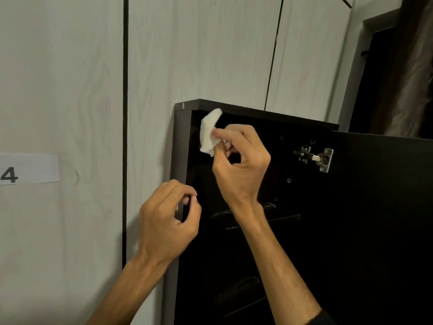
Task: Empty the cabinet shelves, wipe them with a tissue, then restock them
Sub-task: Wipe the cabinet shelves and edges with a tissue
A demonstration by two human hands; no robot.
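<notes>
— White tissue (209, 132): where is it?
— I see my right hand (239, 165) pinching it at the dark cabinet's (182, 141) top left corner.
— And the left hand (168, 221)?
— Lower, near the left edge, fingers curled, holding nothing.

Head-worn view, close, facing the open dark cabinet (257, 118) straight ahead.
</notes>
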